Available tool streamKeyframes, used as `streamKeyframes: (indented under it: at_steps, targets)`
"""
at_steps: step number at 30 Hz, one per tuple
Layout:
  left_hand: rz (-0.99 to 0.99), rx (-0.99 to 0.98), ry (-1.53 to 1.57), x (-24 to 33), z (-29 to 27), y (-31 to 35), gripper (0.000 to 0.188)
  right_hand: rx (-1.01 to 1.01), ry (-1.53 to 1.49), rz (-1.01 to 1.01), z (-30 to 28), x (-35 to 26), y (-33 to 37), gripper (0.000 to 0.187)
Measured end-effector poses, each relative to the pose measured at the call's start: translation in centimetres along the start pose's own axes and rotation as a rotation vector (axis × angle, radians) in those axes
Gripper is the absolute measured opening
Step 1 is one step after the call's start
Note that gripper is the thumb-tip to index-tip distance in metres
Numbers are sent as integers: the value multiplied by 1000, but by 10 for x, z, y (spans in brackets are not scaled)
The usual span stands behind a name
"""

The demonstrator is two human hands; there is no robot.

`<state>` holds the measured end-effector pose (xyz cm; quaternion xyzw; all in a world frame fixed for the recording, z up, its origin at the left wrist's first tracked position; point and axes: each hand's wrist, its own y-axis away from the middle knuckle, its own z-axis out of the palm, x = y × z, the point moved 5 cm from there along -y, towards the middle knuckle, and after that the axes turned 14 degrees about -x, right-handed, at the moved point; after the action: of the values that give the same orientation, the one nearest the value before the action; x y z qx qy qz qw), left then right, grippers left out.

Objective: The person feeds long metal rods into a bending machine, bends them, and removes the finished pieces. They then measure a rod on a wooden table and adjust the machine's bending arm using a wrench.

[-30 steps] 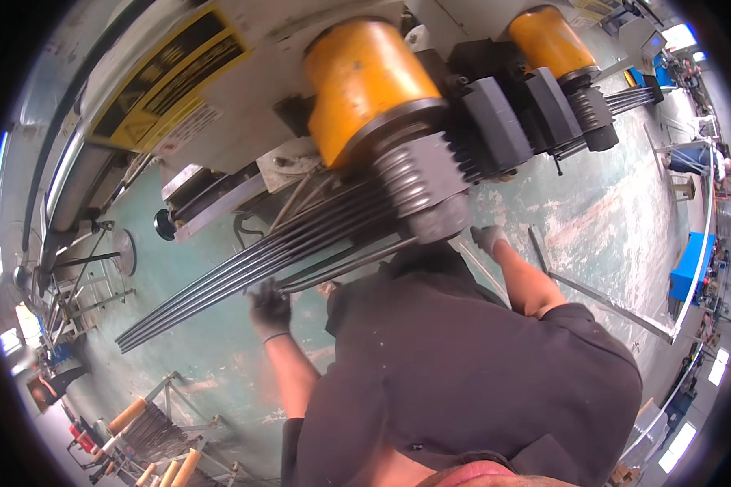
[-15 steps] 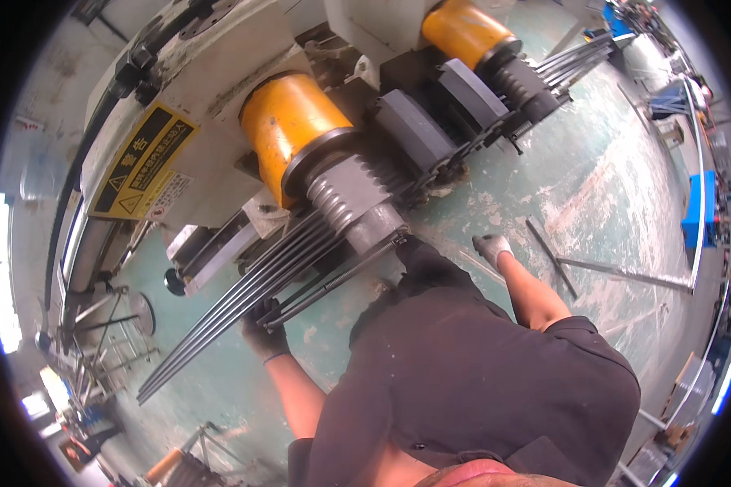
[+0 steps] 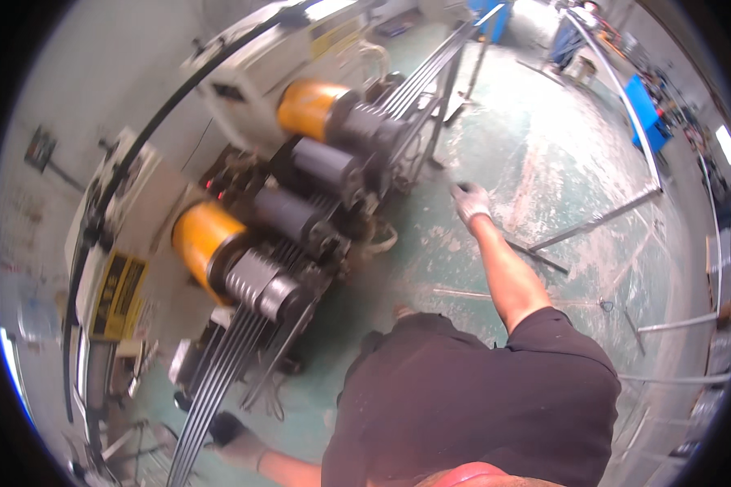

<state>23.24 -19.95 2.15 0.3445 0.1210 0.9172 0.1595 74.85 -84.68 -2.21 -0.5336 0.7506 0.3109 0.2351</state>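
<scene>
My left hand (image 3: pixel 237 442), in a pale glove with dark fingers, is low on the left beside a bundle of long grey metal rods (image 3: pixel 211 390). Its fingers look apart and nothing shows in them; blur hides whether they touch the rods. The rods run through a machine with two yellow cylinders (image 3: pixel 207 243), each ending in a ribbed grey roller (image 3: pixel 256 284). Shorter bars (image 3: pixel 280 353) slant beside the bundle. Out in front, over the floor, my right hand (image 3: pixel 471 201), gloved alike, is held with curled fingers and no object visible in it.
Dark grey cylinders (image 3: pixel 288 219) sit between the yellow ones. A metal frame (image 3: pixel 597 221) lies on the worn green floor (image 3: pixel 414 276) to the right. Blue equipment (image 3: pixel 646 114) stands farther right. A black cable (image 3: pixel 150 134) arches over the machine.
The view has turned, bringing more of the machine and its far end into sight. My left hand now appears lower and farther left; my right arm reaches farther forward.
</scene>
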Motion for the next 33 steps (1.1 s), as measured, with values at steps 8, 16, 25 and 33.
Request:
streamKeyframes:
  at_steps: [8, 16, 25, 33]
  targets:
    - [151, -253, -425, 11, 53, -15, 53, 90, 98, -415, -101, -207, -58, 53]
    - [323, -378, -1348, 35, 25, -50, 48, -82, 603, -599, -68, -267, -120, 66]
    - [994, -330, -1439, 118, 153, 9, 54, -41, 623, -580, -79, -287, -133, 80]
    - [1214, -345, -1480, 145, 264, 53, 53, 219, 710, -616, -137, -350, -137, 82]
